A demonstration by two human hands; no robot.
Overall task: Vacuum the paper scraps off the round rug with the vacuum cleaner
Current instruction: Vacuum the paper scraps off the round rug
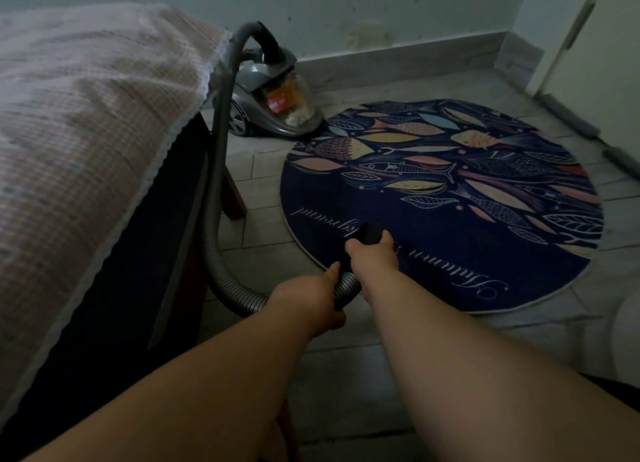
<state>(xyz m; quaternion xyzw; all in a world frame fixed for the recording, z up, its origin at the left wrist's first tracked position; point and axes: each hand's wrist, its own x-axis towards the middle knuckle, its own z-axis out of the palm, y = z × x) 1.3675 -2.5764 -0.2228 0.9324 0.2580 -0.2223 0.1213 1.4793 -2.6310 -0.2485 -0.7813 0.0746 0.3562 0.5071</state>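
Rug coverage is the matter in hand, we judge. The round rug (450,198), dark blue with fish and leaves, lies on the tiled floor (270,184) ahead of us. The vacuum cleaner (273,108) sits just off its rim at 10 o'clock. Its hose (216,170) climbs from the body, drops along the bed and curls round to us at 7 o'clock. The left grip (308,297) is curled round the ribbed hose. The right grip (374,253), just ahead of it, is wrapped round the black nozzle (372,231), whose mouth appears to be down on the rug near the 7 o'clock edge.

We make out no paper scraps on the pattern in this low light, and the pale motifs could easily hide them. So we would do well to work in slow, overlapping lanes from 7 o'clock toward 1 o'clock. We should keep the mouth flat and light, since a thin rug may lift or ruck under suction. The left grip should feed slack so the hose neither drags the body nor catches the bed leg (235,198).

Around us, the bed (86,115) fills 9 o'clock under a checked cover with a lace edge. A pale wall (346,11) with a skirting board (398,59) runs across 12 o'clock. A door (588,46) stands at 2 o'clock, and two grey padded strips (571,117) lie on the floor near it. The cleaner's clear bin (294,105) holds pale and orange debris.
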